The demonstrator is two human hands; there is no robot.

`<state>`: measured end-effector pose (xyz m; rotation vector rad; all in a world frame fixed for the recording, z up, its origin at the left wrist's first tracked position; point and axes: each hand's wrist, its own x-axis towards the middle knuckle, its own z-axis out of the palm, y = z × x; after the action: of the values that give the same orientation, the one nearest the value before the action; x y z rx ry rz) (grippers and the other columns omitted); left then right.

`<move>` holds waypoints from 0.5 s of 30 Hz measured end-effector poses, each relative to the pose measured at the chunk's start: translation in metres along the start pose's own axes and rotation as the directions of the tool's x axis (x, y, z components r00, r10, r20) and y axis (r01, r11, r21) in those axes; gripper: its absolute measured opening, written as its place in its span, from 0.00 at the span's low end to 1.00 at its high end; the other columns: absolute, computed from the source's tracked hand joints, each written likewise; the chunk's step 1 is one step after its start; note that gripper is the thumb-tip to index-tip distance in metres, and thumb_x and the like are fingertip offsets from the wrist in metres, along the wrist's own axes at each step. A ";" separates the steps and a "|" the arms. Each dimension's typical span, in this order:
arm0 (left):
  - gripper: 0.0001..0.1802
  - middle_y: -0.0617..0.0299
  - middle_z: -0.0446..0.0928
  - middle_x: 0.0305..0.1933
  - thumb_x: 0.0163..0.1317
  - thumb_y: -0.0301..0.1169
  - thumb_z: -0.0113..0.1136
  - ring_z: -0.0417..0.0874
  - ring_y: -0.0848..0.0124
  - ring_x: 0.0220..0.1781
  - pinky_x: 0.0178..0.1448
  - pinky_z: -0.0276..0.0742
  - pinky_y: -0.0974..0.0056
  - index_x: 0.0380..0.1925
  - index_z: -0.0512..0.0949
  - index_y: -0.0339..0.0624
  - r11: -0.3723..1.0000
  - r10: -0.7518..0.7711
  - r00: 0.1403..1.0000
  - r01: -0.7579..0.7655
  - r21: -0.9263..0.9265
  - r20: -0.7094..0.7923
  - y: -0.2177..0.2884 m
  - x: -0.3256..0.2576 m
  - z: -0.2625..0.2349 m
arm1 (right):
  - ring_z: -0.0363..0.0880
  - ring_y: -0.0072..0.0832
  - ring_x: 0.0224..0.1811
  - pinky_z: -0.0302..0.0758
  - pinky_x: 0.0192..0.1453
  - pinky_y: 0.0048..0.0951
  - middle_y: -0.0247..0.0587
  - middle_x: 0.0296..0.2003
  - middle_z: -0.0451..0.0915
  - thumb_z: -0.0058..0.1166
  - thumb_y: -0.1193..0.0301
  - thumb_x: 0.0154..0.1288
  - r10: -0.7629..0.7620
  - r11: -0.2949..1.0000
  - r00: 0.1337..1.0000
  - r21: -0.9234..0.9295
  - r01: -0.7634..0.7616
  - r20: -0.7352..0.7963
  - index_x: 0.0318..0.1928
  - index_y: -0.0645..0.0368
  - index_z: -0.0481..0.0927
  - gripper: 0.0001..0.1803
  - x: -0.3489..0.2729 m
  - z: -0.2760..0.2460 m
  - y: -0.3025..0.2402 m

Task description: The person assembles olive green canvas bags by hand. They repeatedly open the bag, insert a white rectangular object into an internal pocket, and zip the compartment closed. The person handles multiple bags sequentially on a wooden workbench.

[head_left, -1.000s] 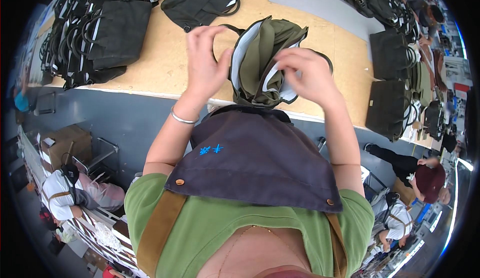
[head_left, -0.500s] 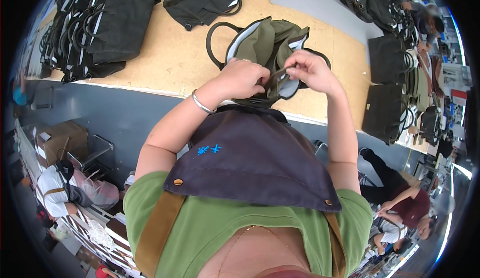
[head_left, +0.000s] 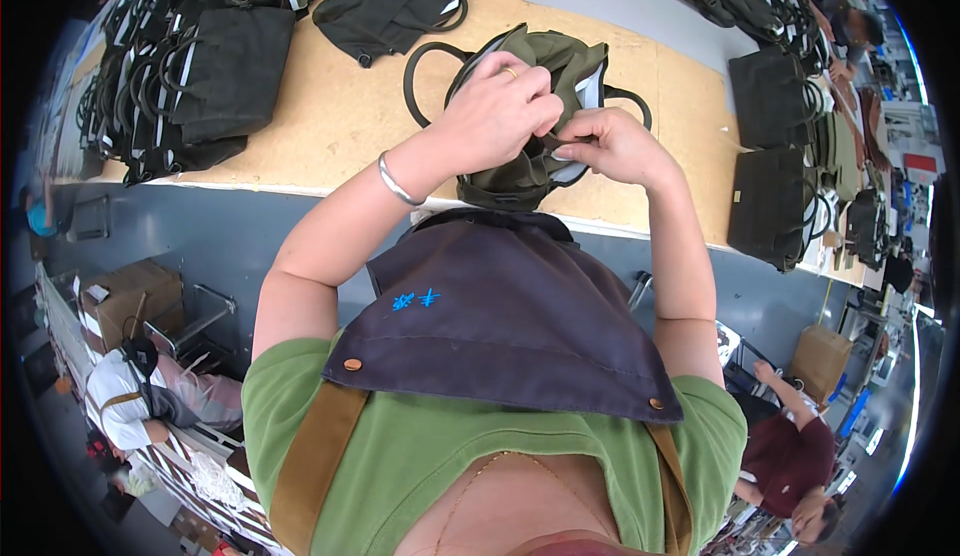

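up comes the left hand (head_left: 503, 108), higher over the bag's mouth than half a second ago, while the right hand (head_left: 615, 146) has shifted only a little and works close beside it! the olive bag (head_left: 515, 178) sits upright at the near edge of the wooden table (head_left: 340, 126), mouth toward us, one dark handle (head_left: 412, 86) looping out to the left. left fingers are curled in, thumb near the forefinger, tips down at the opening; whether they've caught any cloth, i cannot tell. right thumb and forefinger are nearly together, and they look to have a pinch of the inner edge. to do this well, i'd say, keep that right pinch light but steady, hold the edge taut between the two hands, and keep loose lining out from under the fingertips; a slack fold could easily bunch up there. now to the lettering: bright blue characters (head_left: 415, 300) stand out on the dark apron (head_left: 490, 346), the boldest writing in view. over on the right, a dark bag (head_left: 768, 211) carries a tiny pale tag (head_left: 738, 196), too small to read, and the carton (head_left: 140, 301) at lower left wears a white label (head_left: 97, 288), also unreadable from here.
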<state>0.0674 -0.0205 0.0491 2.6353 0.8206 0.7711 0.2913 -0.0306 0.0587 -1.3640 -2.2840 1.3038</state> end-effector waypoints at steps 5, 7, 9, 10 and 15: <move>0.12 0.62 0.76 0.37 0.51 0.19 0.54 0.78 0.59 0.43 0.51 0.70 0.58 0.36 0.71 0.44 0.934 -0.221 0.940 0.281 -0.220 0.261 -0.004 0.002 0.006 | 0.78 0.31 0.30 0.74 0.37 0.30 0.39 0.29 0.80 0.64 0.72 0.56 0.010 0.998 0.999 0.067 -0.006 -0.050 0.37 0.61 0.84 0.08 0.004 0.001 0.002; 0.12 0.61 0.76 0.36 0.51 0.20 0.55 0.78 0.58 0.43 0.46 0.71 0.59 0.37 0.72 0.45 0.888 -0.340 0.789 0.448 -0.101 0.512 -0.002 0.007 -0.003 | 0.78 0.29 0.30 0.74 0.37 0.29 0.38 0.28 0.79 0.64 0.72 0.56 0.037 0.987 0.999 0.159 -0.031 -0.037 0.36 0.62 0.84 0.08 0.005 0.002 0.007; 0.11 0.62 0.75 0.33 0.50 0.22 0.58 0.78 0.59 0.41 0.42 0.70 0.59 0.34 0.73 0.46 0.953 -0.266 0.962 0.253 0.168 0.057 -0.015 -0.002 0.018 | 0.78 0.27 0.31 0.74 0.37 0.28 0.37 0.28 0.79 0.64 0.72 0.56 -0.018 0.995 1.000 0.098 0.019 -0.005 0.36 0.62 0.83 0.09 0.006 0.005 0.001; 0.10 0.62 0.74 0.32 0.50 0.23 0.60 0.77 0.59 0.40 0.40 0.70 0.58 0.33 0.74 0.47 0.928 -0.138 0.978 0.183 0.326 -0.156 -0.014 0.002 0.017 | 0.78 0.26 0.31 0.74 0.37 0.28 0.37 0.28 0.79 0.65 0.72 0.56 -0.039 0.997 0.999 0.069 0.039 0.003 0.36 0.63 0.83 0.09 0.007 0.006 0.000; 0.10 0.61 0.72 0.31 0.48 0.29 0.65 0.76 0.59 0.40 0.43 0.70 0.55 0.31 0.75 0.47 0.971 -0.209 0.977 0.201 -0.129 -0.050 0.053 -0.029 0.011 | 0.78 0.23 0.33 0.74 0.37 0.28 0.39 0.28 0.78 0.63 0.73 0.57 -0.113 0.984 0.992 -0.129 0.121 0.062 0.39 0.62 0.82 0.10 0.027 0.010 0.007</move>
<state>0.0770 -0.0813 0.0495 2.3823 1.0099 0.8240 0.2754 -0.0143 0.0401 -1.2248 -2.4866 1.1864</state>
